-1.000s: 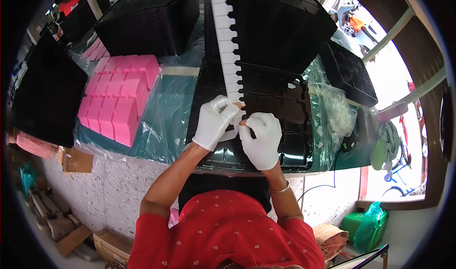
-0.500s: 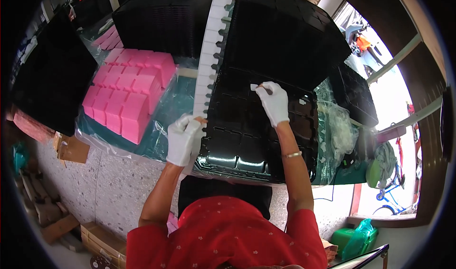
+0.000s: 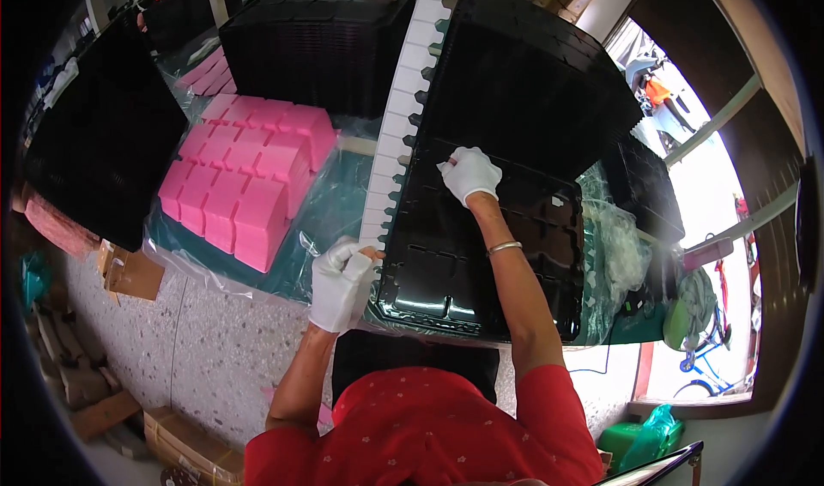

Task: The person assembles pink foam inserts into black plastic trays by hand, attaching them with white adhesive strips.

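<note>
My right hand (image 3: 472,175), in a white glove with a bare fingertip showing, is bent over the upper left part of a shiny black moulded plastic tray (image 3: 438,267). Its thumb and finger pinch a small white piece (image 3: 443,168) close to the tray's surface. Another small white piece (image 3: 557,201) lies on the tray's right side. My left hand (image 3: 339,287), also gloved, is curled closed at the tray's left edge, its bare fingertip near a long white strip (image 3: 396,126) with dark tabs along one side. Whatever its fingers may hold is hidden.
A tall stack of black trays (image 3: 532,83) rises behind the worked tray, with another stack (image 3: 318,48) farther left. Grooved pink foam blocks (image 3: 236,173) sit on the green plastic-covered table (image 3: 330,203). Crumpled clear plastic (image 3: 625,250) lies to the right.
My right hand has shifted left and slightly down over the tray with the small white piece. My left hand stays curled by the edge, a little lower in view. The whole view has shifted slightly.
</note>
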A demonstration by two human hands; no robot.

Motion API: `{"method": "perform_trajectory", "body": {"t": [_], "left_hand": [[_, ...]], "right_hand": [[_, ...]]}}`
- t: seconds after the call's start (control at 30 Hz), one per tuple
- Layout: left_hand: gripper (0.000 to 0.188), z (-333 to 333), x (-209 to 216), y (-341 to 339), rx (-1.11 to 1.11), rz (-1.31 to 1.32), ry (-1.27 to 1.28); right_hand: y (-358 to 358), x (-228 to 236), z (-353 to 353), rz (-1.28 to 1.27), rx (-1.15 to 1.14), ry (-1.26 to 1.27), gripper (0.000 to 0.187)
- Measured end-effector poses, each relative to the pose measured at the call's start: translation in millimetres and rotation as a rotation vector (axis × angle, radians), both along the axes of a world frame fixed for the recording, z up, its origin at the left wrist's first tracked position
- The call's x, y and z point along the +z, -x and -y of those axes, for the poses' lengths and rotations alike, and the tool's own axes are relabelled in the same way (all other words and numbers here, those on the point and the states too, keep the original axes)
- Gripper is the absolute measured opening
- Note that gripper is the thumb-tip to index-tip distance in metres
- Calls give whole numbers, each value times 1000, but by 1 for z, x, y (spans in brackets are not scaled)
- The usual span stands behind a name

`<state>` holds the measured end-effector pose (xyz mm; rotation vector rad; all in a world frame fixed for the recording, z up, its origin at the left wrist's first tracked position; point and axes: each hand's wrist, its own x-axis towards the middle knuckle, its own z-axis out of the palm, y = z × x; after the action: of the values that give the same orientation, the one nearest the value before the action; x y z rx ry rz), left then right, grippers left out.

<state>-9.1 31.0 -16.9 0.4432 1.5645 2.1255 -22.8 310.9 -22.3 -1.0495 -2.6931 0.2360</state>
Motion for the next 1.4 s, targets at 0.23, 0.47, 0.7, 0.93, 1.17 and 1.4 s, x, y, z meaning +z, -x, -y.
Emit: {"method": "perform_trajectory", "body": {"t": [0.23,0.47,0.7,0.93,1.17,1.4], "left_hand": [[14,-4,1,-2,-24,-47,11],[14,-5,0,-4,-28,-29,-15],[19,-15,13,3,12,82,61],[27,-36,17,17,-44,231,-81],[26,-36,24,7,-8,210,0],[27,-30,-4,8,-41,92,47]], "right_hand": [[-18,-5,-14,-186,6,14,28],[-35,-5,-3,-290,368,-302,19],[-45,-11,10,-129,554,-380,25],[-46,-4,1,-157,460,-122,28],[-39,-12,-17,-276,375,-305,16],[-14,-10,-14,-93,284,-286,16]]}}
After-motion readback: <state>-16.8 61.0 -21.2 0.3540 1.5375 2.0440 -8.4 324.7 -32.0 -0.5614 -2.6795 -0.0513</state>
